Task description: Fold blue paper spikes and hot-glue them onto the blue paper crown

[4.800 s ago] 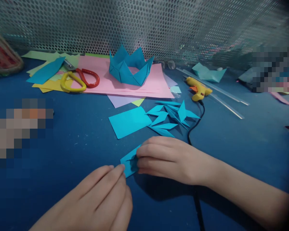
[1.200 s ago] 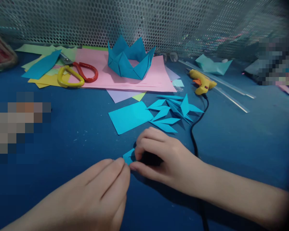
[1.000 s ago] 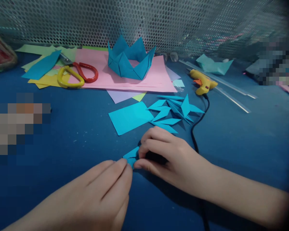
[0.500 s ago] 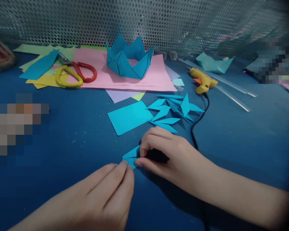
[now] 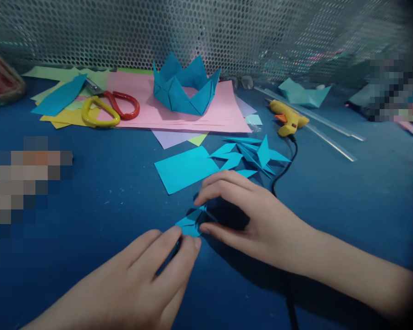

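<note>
A small folded piece of blue paper [image 5: 190, 224] lies on the blue table [image 5: 99, 192] near the front. My left hand [image 5: 147, 279] presses its fingertips on the piece's near edge. My right hand [image 5: 251, 215] arches over its right side, fingers curled, thumb and fingertips pinching the paper. Just beyond lie a flat blue paper rectangle [image 5: 184, 168] and several pointed blue folded pieces [image 5: 251, 153]. A blue paper crown [image 5: 184, 89] stands on pink sheets [image 5: 223, 114] at the back.
Scissors with a yellow and a red handle [image 5: 105, 107] lie on coloured paper at the back left. A yellow glue gun [image 5: 287, 118] with a black cord [image 5: 284, 172] and clear glue sticks [image 5: 330, 142] lie at the right. Perforated metal mesh [image 5: 206, 32] closes the back.
The small blue piece has been folded down from a wider flap. In the last half second my right fingers have lifted and spread, and my left fingertips have slid onto the paper's near edge.
</note>
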`<state>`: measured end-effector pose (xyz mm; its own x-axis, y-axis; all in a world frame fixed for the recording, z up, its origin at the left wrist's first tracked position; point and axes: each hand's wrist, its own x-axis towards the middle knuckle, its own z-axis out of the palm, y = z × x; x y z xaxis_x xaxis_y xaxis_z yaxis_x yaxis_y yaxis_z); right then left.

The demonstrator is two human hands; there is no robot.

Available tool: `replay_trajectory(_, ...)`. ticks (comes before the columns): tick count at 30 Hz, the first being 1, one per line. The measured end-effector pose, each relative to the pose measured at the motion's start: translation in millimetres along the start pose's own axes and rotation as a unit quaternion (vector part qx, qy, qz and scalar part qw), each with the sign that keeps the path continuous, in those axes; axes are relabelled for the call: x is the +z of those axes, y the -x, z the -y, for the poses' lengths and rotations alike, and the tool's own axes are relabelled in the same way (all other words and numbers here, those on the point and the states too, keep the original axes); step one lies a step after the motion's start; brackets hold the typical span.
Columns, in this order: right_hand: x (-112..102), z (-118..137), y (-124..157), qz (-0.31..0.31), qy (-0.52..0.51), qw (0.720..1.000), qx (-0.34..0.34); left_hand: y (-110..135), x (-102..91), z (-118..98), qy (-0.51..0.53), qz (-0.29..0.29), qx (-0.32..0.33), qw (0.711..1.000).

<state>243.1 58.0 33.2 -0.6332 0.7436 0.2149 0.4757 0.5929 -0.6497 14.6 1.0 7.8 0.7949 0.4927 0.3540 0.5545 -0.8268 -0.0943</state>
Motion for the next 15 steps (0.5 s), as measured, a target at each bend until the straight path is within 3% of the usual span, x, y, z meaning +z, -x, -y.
replay_trajectory(5,-0.5,-1.9,-1.0,0.059,-0.023,0.997,-0.035,4.5,1.1,-5.0,-0.007,0.027,-0.030,0.999)
replay_trajectory(15,-1.5,5.8,2.2,0.066,0.026,0.997,0.006,3.4,-2.0,0.2,0.003,-0.021,-0.021,1.000)
